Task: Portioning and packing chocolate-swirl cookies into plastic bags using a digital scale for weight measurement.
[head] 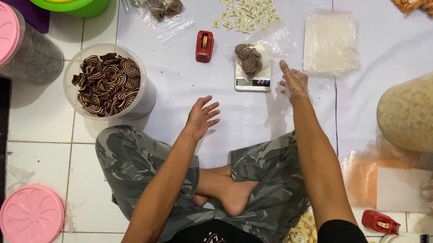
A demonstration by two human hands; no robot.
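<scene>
We sit cross-legged on the white sheet [188, 80] with our right hand [293, 81], sheathed in a thin clear plastic glove, hovering just beside the small digital scale [252, 80], fingers spread and holding nothing. On the scale rests a clear bag of brown-and-cream spiral cookies [249, 61], its mouth loose toward the far side. Our left hand [202, 117] is bare, open and empty, palm lifted above the sheet between the scale and our knee. The open tub of spiral cookies [108, 83] stands well to the left, a red tape dispenser [204, 46] lies near the scale's left, and a stack of clear bags [330, 42] sits beyond the right hand. To weigh well, we judge it best to keep both hands off the scale and the bag so the reading can settle, then add or remove cookies with the gloved hand only, one at a time, keeping the bare hand away from the food and the bag centred on the platform.
</scene>
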